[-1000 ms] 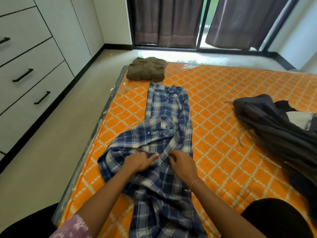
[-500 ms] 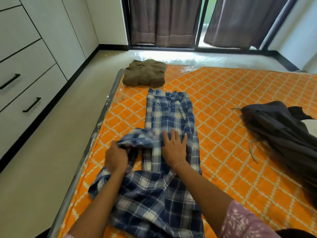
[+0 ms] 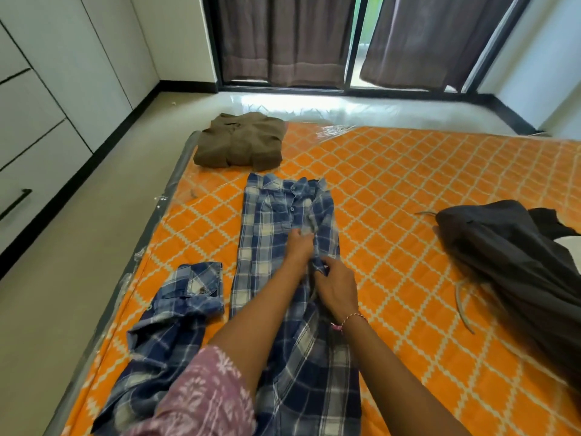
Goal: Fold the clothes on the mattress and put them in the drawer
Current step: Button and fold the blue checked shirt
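— Across the middle of the frame, what lies on the orange mattress (image 3: 408, 190)?

— The blue plaid shirt (image 3: 270, 221), stretched lengthwise with its collar toward the top of the frame and its lower part running off the bottom edge. One sleeve (image 3: 188, 297) is flung out to the lower left, its buttoned cuff lying flat on the mattress beside the body of the shirt.

— And the hands?

— Both sit at the shirt's centre. The left hand (image 3: 300, 247) has its fingers curled into the cloth near the button placket. The right hand (image 3: 338, 289), just below it and wearing a thin bracelet at the wrist, pinches a fold of plaid between thumb and fingers.

— Anything else on the mattress?

— A folded olive-brown shirt (image 3: 240, 141) lies at the upper left corner, just beyond the plaid collar. A heap of dark clothes (image 3: 509, 259) lies at the right edge, well apart from the shirt.

— The drawers?

— White drawer fronts (image 3: 28, 146) with a black handle stand along the left edge, across a strip of floor.
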Demonstrator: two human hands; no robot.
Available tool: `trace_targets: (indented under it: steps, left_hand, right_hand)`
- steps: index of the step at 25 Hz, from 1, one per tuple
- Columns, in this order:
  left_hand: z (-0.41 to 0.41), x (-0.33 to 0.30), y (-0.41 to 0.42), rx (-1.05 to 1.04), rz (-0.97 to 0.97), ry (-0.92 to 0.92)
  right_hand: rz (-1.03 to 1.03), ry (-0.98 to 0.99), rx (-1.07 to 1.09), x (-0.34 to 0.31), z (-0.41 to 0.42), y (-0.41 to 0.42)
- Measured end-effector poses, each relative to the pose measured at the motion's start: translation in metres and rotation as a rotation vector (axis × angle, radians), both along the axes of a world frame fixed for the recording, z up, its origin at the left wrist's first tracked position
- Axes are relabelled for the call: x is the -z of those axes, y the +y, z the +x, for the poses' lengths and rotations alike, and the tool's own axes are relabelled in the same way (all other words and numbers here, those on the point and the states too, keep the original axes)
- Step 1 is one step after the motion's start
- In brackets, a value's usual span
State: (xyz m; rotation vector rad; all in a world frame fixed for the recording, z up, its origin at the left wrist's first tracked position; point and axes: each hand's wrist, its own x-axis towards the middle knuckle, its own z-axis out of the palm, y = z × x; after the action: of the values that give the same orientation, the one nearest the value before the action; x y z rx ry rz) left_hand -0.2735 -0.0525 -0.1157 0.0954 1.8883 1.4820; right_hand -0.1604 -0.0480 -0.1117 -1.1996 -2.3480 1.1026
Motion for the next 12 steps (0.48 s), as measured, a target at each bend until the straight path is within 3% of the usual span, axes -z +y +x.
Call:
trace_targets:
  steps: [2,4,9,10,12]
  left_hand:
    - [-0.016,-0.002,0.032,-0.082,-0.028,-0.153]
    - [-0.024,-0.008,0.047,-0.026,-0.047,-0.177]
    - [-0.07,-0.03,0.055,-0.102,0.132,0.047]
    - [-0.085,-0.036,0.053,-0.136,0.169,0.069]
    - [-0.116,-0.034,0.045,-0.154,0.165,0.085]
  right_hand:
    - [-0.022,-0.02,-0.011,0.001,-0.003,0.013]
    - [0.006,-0.025,-0.001,0.001,-0.006,0.023]
    - [0.108,0.269,0.014,-0.003,-0.024,0.052]
    - [0.19,0.219,-0.072,-0.001,-0.033,0.06]
    - [0.335,-0.08,-0.317,0.012,-0.056,0.066]
